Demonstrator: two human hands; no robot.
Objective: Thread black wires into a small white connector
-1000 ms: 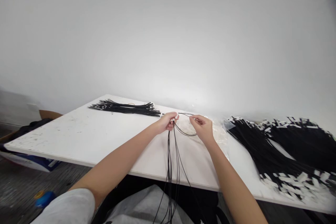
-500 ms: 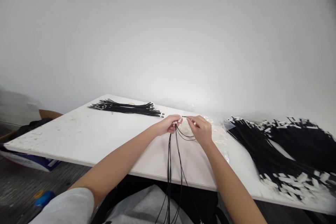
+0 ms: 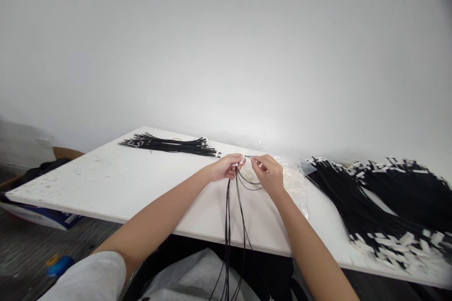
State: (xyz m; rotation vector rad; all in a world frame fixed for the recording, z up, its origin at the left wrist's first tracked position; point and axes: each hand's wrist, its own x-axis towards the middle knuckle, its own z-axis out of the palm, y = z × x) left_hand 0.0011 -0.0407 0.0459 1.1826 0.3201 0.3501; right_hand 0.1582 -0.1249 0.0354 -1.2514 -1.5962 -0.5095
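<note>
My left hand (image 3: 224,167) is closed on the upper ends of several thin black cables (image 3: 229,225) that hang down over the front edge of the white table (image 3: 116,183). My right hand (image 3: 270,174) pinches the tip of one more black cable (image 3: 249,182), which loops below both hands. The fingertips of the two hands almost touch above the table.
A bundle of black cables (image 3: 169,145) lies at the back left of the table. A large heap of black cables with white tags (image 3: 374,202) covers the right side. Clear plastic bags (image 3: 294,183) lie under my right hand. A box (image 3: 38,216) stands on the floor at left.
My right hand has moved left toward my left hand, bringing the cable tip to the held ends; the loop has shrunk.
</note>
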